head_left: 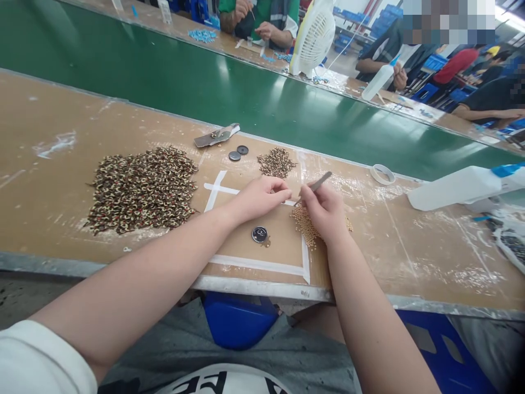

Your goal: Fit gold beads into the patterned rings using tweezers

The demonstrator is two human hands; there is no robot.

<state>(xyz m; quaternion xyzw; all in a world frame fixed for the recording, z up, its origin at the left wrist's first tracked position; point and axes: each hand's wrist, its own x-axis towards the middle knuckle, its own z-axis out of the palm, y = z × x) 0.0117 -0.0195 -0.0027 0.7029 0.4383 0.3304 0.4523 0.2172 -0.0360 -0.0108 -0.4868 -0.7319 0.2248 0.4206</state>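
My right hand point(328, 213) grips a pair of metal tweezers point(322, 180), their tip pointing down over a pile of small tan beads point(305, 227). Just left of it, my left hand point(264, 196) is closed with thumb and fingers together; anything pinched there is too small to make out. Beyond my left hand lies a small heap of brown-and-cream pieces point(276, 162). A round black-and-silver lid point(259, 235) with dark, shiny contents sits nearer me, inside a white tape outline point(258, 264).
A large heap of similar brown-and-cream pieces point(141, 189) covers the left. Two dark round caps point(235, 156), a camouflage-patterned strip point(217, 135), a tape ring point(383, 174) and a white bottle point(455, 187) lie around. Past the green belt point(184, 82) stand a fan point(314, 35) and other people.
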